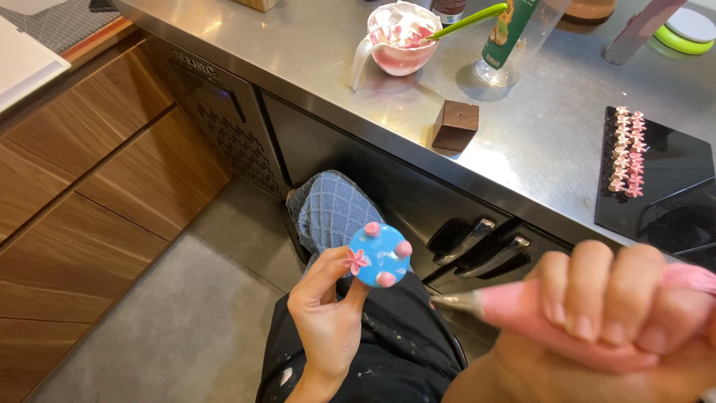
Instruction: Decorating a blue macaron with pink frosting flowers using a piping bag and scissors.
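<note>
Your left hand [328, 310] sits at about 6 o'clock in the view, fingers pinched around the stem under a small round blue disc [380, 256], which it holds up face-on above your lap. On that disc you can see 3 pink icing blobs near the rim at roughly 12, 3 and 6 o'clock, and 1 pink piped flower [357, 260] at its 9 o'clock edge, right beside your thumb. Your right hand [619, 306], at 4 o'clock in the view, is clenched tight around a pink piping bag [522, 304]; its metal nozzle [456, 301] points toward 9 o'clock, near the disc but not touching it. Up at 12 o'clock, on the stainless steel counter [313, 67], stands a white jug [399, 41] smeared with pink icing, a green spatula [466, 20] resting in it. Just beside it at 1 o'clock is a clear bottle with a green label [507, 37], and a small brown cube [455, 125] sits nearer the counter's front edge. At 3 o'clock lies a black tray [671, 179] carrying 2 rows of finished pink flowers [626, 153]. Below the counter, at 5 o'clock, you see dark drawer handles [485, 250], and wooden cabinet fronts [89, 172] fill 9 o'clock.
</note>
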